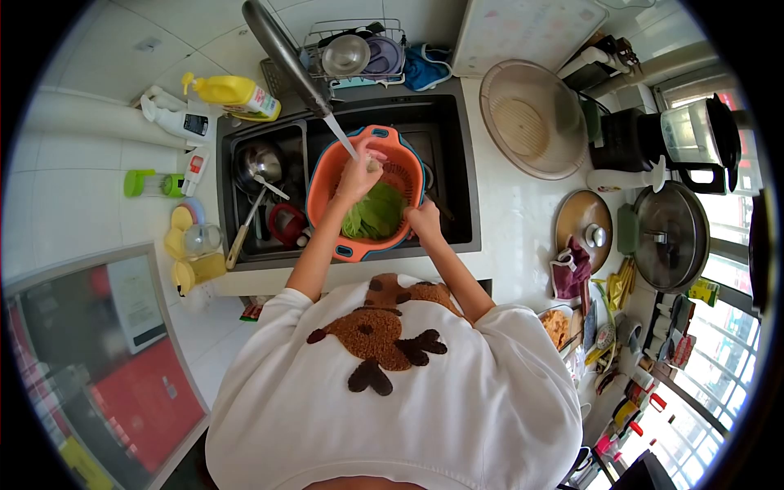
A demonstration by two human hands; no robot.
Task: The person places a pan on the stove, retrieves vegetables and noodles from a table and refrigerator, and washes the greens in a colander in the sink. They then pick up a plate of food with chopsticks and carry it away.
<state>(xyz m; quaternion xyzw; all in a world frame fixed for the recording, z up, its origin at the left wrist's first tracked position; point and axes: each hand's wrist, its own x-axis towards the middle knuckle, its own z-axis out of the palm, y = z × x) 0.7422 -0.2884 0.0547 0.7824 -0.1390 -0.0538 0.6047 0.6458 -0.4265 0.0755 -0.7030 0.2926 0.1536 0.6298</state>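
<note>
An orange plastic drain basket [329, 175] with blue trim sits in the dark sink, leafy greens [376, 214] lying inside it. Water runs from the grey faucet [286, 57] onto my left hand [359, 175], which is over the far half of the basket. Its fingers are curled in, and whatever they hold is too small to name. My right hand [423, 220] grips the basket's right rim, fingers closed round it.
Left of the basket, the small basin holds a metal pot [260, 161] and a long-handled utensil [247, 224]. A yellow pump bottle [237, 94] stands behind it. To the right are a large translucent basin [498, 98] and a pan lid [576, 220]; a dish rack [392, 33] is behind.
</note>
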